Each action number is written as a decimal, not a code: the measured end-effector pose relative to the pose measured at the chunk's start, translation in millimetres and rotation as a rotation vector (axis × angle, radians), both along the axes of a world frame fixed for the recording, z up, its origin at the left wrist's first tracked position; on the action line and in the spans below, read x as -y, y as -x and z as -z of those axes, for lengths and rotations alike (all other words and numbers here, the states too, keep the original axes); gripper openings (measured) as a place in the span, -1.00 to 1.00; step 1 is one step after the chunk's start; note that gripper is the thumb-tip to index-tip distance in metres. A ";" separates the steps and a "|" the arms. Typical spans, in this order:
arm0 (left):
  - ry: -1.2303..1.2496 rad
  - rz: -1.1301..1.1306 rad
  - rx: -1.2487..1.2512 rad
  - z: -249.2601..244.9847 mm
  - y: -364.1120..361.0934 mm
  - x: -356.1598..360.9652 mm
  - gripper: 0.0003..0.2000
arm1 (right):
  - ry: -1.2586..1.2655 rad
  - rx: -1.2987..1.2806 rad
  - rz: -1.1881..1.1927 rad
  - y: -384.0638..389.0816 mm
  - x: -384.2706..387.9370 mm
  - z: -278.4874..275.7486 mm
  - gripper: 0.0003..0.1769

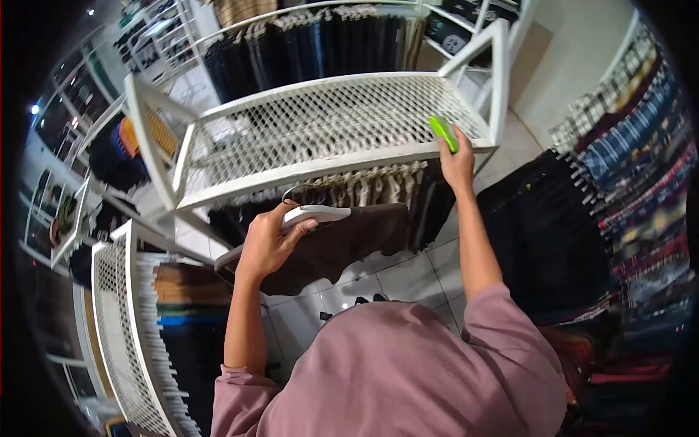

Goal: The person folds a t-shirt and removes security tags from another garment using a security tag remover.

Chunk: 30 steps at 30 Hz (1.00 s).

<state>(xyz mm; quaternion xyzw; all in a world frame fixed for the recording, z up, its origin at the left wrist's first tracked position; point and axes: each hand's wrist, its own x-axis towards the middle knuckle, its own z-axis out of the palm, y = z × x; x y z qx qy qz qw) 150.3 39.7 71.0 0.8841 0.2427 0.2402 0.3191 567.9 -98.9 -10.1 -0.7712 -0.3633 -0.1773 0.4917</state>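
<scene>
My left hand [268, 240] grips a white hanger [317, 213] that carries a dark brown garment [342, 244], held in front of the white clothes rack [320, 164]. My right hand [456, 162] reaches up to the rack's mesh top shelf [320, 120] and holds a bright green flat object [443, 132] against its front right edge. Under the shelf a row of dark and beige garments [378, 186] hangs on the rail.
A second white mesh rack [116, 328] with folded and hung clothes stands at the lower left. Plaid shirts [633, 146] hang along the right side. More dark clothes [313, 47] hang behind the rack. The floor is pale tile [393, 273].
</scene>
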 end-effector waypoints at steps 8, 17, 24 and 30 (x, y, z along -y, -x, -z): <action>0.027 0.054 -0.048 -18.1 -84.5 7.7 -0.47 | 0.306 0.198 0.205 -106.1 -7.1 7.8 -0.39; 0.005 0.037 -0.032 -14.9 -70.5 1.5 -0.39 | 0.185 0.338 0.082 -31.7 -14.4 -34.8 -0.44; 0.098 -0.203 -0.054 -45.8 12.5 -9.6 -0.41 | 0.522 -0.063 -1.094 154.3 -24.6 -73.8 -0.57; -0.058 -0.623 0.082 -17.5 119.7 -26.6 -0.32 | 0.395 -0.326 -1.413 246.1 -73.3 -55.0 -0.62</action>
